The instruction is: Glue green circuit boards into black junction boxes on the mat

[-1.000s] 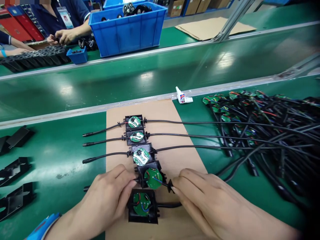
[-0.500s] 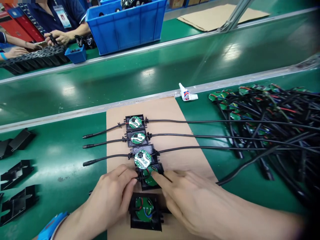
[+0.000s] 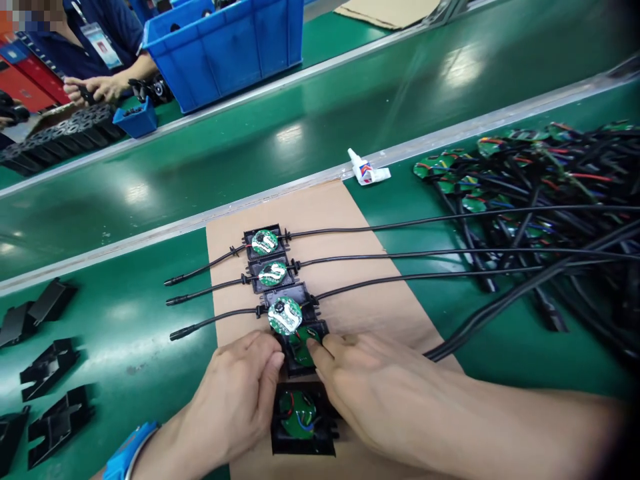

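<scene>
A row of black plastic housings runs down the cardboard, three of them at the far end with round green circuit boards (image 3: 285,315) and black cables out of both sides. Around the fourth housing (image 3: 293,368) both my hands are closed. My left hand (image 3: 240,390) pinches at its left edge, where the cable enters; the fingertips cover the cable. From the right, my right hand (image 3: 365,380) grips the housing's side, its index fingertip touching the green board (image 3: 301,347) inside. Nearest me lies a fifth housing (image 3: 303,445), its board and coloured wires showing.
Cardboard (image 3: 295,203) lies under the row. A heap of cabled boards (image 3: 545,193) covers the right side. Loose black housings (image 3: 60,423) lie at left. A white tube (image 3: 367,172) rests by the metal rail. Beyond, a co-worker's hands (image 3: 95,90) work near a blue bin (image 3: 227,57).
The view has shifted and tilted slightly. My hands stay at the fourth housing, with the left fingers drawn closer to its edge and the right index finger still on the board.
</scene>
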A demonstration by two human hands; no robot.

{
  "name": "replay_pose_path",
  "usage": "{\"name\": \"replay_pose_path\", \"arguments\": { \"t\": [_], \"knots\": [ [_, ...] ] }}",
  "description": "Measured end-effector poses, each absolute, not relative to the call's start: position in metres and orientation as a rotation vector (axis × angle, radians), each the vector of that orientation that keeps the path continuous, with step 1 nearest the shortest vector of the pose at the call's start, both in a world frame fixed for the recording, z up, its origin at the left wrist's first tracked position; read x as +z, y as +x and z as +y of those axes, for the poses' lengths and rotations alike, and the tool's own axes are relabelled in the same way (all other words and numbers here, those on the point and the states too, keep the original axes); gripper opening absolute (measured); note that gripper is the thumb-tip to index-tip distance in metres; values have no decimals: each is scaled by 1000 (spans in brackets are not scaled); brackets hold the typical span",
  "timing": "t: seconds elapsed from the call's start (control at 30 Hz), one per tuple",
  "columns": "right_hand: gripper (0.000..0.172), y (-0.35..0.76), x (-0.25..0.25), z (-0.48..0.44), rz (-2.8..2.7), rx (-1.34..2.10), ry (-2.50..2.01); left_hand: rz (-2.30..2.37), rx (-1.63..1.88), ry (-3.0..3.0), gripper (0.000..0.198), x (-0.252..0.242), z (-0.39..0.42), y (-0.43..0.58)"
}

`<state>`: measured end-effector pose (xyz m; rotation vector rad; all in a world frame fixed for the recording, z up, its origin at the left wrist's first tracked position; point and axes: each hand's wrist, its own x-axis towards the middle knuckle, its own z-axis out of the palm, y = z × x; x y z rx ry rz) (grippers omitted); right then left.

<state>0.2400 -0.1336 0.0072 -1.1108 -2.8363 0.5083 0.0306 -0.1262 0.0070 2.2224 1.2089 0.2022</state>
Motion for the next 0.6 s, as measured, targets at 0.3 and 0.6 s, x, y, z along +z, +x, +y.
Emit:
{"name": "replay_pose_path", "arguments": {
  "t": [0.3,0.6],
  "knots": [
    [24,241,8,-131,-2880,630,-1111,1338,-241,2388,33,4,-127,36],
    [13,241,8,-130,-2814,666,-1139,1309,-378,2428,30,13,-119,39]
  ]
}}
